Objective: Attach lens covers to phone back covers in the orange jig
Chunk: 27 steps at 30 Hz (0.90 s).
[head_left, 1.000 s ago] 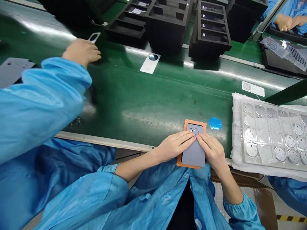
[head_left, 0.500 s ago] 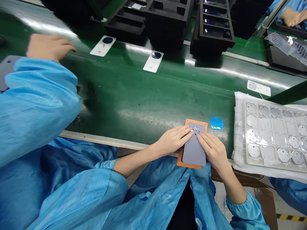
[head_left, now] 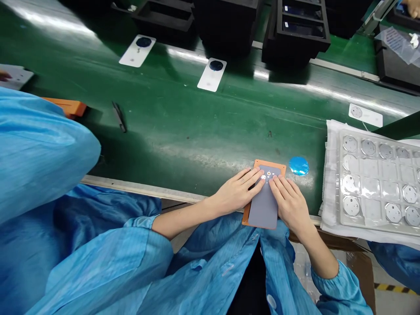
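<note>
A grey phone back cover (head_left: 263, 205) with small camera holes near its far end lies on an orange fixture plate (head_left: 246, 215) at the bench's front edge. The fingers of my left hand (head_left: 238, 191) are stretched out and rest on the cover's upper left side. My right hand (head_left: 290, 202) lies over the upper right side, its fingers straight and close together. Between the fingertips the holes stay in sight. A round blue film disc (head_left: 299, 166) lies on the bench just right of the plate.
A clear tray (head_left: 370, 223) with several round silver parts stands at right. White panels (head_left: 211, 75) and black foam trays (head_left: 297, 33) are at the back. At left are a co-worker's blue sleeve (head_left: 49, 140), an orange block (head_left: 70, 106) and a black tool (head_left: 118, 117).
The cover has shifted slightly left on the orange plate, with both my hands still on it. The co-worker's arm has moved left, uncovering the orange block and black tool.
</note>
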Motion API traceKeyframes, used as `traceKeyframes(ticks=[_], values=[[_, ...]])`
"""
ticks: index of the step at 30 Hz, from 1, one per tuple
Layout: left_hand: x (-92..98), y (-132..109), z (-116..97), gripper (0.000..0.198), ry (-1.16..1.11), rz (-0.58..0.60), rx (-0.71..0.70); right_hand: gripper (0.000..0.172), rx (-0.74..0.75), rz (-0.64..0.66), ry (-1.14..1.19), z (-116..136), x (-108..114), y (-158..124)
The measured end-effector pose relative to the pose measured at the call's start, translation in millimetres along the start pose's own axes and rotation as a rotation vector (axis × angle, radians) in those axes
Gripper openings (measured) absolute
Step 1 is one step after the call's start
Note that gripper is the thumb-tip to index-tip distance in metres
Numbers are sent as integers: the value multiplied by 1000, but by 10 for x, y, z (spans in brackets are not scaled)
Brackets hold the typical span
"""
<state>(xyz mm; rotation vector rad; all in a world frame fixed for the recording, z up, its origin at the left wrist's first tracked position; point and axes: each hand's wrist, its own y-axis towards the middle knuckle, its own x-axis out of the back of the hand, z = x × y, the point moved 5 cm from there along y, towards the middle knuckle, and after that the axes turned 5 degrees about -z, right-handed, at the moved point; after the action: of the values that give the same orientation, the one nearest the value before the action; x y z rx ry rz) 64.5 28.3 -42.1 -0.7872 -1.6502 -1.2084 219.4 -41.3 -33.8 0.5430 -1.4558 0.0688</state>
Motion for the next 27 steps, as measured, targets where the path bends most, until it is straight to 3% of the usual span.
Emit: traceKeyframes(ticks=[8, 14, 20, 24, 27], values=[[-18, -62, -37, 38, -24, 1, 48, 56, -21, 75, 47, 24, 14, -17], [40, -99, -118, 38, -8, -31, 65, 58, -41, 55, 29, 70, 34, -133], [42, -52, -163, 34, 49, 23, 70, 56, -34, 86, 18, 109, 41, -114], [23, -13, -138, 35, -46, 78, 82, 52, -12, 93, -13, 130, -2, -101], [51, -44, -25, 44, -200, 99, 119, 49, -5, 20, 23, 138, -10, -158]])
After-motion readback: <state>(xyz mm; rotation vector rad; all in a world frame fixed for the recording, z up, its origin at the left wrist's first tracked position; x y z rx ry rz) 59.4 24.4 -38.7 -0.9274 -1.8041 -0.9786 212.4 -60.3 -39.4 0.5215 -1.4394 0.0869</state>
